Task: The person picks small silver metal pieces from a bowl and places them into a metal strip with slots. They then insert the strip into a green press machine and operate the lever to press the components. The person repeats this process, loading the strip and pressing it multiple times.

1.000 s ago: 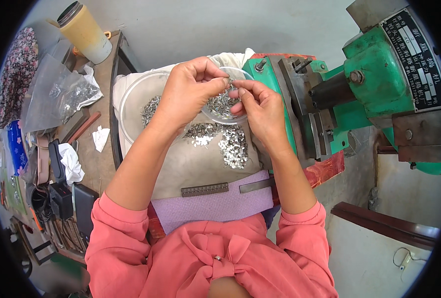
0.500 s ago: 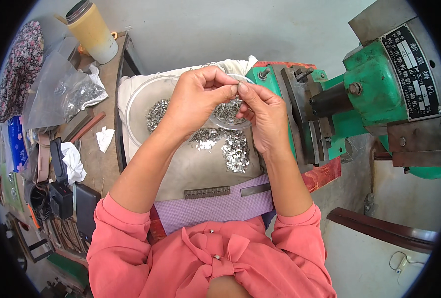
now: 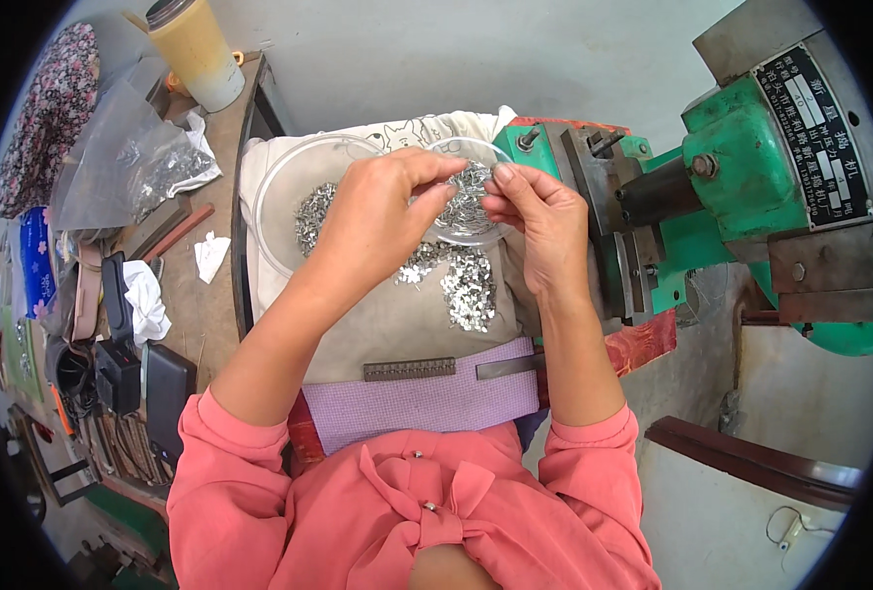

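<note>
My left hand (image 3: 382,211) is raised above two clear round dishes, its thumb and forefinger apart with nothing visible between them. Close by on the right, my right hand (image 3: 548,224) pinches thumb against forefinger; whatever is in the pinch is too small to make out. Below the hands, the smaller dish (image 3: 456,141) holds many thin shiny metal parts. Partly behind my left wrist is the larger dish (image 3: 262,211), with a heap of small metal parts (image 3: 312,218). Loose flat silvery pieces (image 3: 469,295) lie on the beige cloth (image 3: 377,329) nearer me.
A green press (image 3: 736,162) stands at the right. On the purple mat (image 3: 407,411) lie a notched dark metal bar (image 3: 409,369) and a flat metal strip (image 3: 508,366). The left bench carries a yellow bottle (image 3: 195,54), a plastic bag of parts (image 3: 146,162) and a black case (image 3: 172,403).
My hands have drawn apart: their fingertips met before, and now a gap separates them. My left thumb and forefinger have spread. The right hand has shifted slightly rightward, still pinching.
</note>
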A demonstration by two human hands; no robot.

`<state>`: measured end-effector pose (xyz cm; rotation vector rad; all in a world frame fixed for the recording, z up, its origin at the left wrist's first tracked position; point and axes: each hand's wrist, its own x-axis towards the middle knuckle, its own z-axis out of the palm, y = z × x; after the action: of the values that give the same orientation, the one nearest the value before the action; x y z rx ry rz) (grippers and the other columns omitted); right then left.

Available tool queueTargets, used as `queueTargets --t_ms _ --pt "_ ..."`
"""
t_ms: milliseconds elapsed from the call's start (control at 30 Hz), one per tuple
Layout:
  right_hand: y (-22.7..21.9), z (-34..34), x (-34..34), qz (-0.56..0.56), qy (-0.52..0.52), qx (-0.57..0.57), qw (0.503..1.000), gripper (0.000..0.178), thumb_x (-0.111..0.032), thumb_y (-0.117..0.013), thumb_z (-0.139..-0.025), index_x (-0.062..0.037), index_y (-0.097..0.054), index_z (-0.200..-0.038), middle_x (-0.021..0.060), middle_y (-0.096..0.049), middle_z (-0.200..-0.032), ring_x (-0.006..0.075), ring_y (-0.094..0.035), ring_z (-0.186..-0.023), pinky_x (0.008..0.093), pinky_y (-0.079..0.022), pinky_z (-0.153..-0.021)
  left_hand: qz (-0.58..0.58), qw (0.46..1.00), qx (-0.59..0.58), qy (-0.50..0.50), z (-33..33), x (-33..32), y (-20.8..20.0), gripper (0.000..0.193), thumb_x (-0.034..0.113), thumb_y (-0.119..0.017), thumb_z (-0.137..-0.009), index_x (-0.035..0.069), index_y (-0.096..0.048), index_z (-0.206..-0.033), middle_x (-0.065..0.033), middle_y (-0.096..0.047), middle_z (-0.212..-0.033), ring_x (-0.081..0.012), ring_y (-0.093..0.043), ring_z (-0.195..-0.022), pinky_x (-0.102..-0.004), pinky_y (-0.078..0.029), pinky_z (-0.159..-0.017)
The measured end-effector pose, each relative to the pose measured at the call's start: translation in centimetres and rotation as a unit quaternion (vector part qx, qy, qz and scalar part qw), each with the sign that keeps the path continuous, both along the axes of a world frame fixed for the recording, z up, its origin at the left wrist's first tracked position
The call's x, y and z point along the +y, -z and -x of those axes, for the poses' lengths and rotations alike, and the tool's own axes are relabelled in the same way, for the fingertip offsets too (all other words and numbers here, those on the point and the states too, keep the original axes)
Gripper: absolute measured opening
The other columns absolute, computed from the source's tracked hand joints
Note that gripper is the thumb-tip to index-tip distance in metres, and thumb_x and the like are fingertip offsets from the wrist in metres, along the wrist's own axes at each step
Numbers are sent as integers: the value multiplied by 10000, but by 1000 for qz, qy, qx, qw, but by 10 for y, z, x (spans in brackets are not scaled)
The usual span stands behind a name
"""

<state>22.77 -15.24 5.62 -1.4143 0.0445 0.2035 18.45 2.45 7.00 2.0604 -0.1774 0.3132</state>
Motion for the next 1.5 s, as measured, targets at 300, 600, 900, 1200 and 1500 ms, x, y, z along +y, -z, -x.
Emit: queueTargets --t_ms 300,600,900,1200,1500 --pt "23 74 -18 84 -131 -23 988 119 -97 -731 -896 6 -751 -951 43 -725 -819 103 -670 -701 258 -532 -649 19 1000 20 -9 116 10 0 222 -57 -689 -823 -13 -733 -1035 -136 -737 -1006 -230 -710 -910 -316 -546 -788" --pt "54 104 -6 347 -192 -378 836 85 -154 -763 -806 -110 -710 -855 32 -624 -795 249 -611 -769 380 -475 -729 -8 991 127 -34 174 28 43 277 -10 -761 -755 -7 -727 -1030 -131 -706 -985 -247 -665 -907 -316 -520 -784" --pt "58 108 -1 399 -212 -426 784 86 -151 -756 -790 -113 -682 -813 23 -530 -798 234 -546 -795 377 -439 -753 -148 982 116 15 169 23 59 377 116 -839 -672 67 -707 -1021 -85 -600 -969 -291 -579 -896 -382 -486 -751" --pt "56 108 -5 383 -201 -399 809 81 -145 -782 -776 -122 -714 -812 13 -563 -814 234 -549 -804 378 -420 -748 -121 986 117 20 174 32 63 337 93 -828 -683 64 -702 -995 -85 -592 -962 -286 -577 -895 -380 -482 -754" --pt "56 111 -6 387 -188 -410 804 100 -125 -803 -752 -131 -732 -822 2 -570 -817 229 -546 -819 375 -414 -754 -108 988 110 28 172 35 63 325 89 -824 -688 56 -703 -988 -90 -590 -968 -283 -577 -890 -373 -478 -759"
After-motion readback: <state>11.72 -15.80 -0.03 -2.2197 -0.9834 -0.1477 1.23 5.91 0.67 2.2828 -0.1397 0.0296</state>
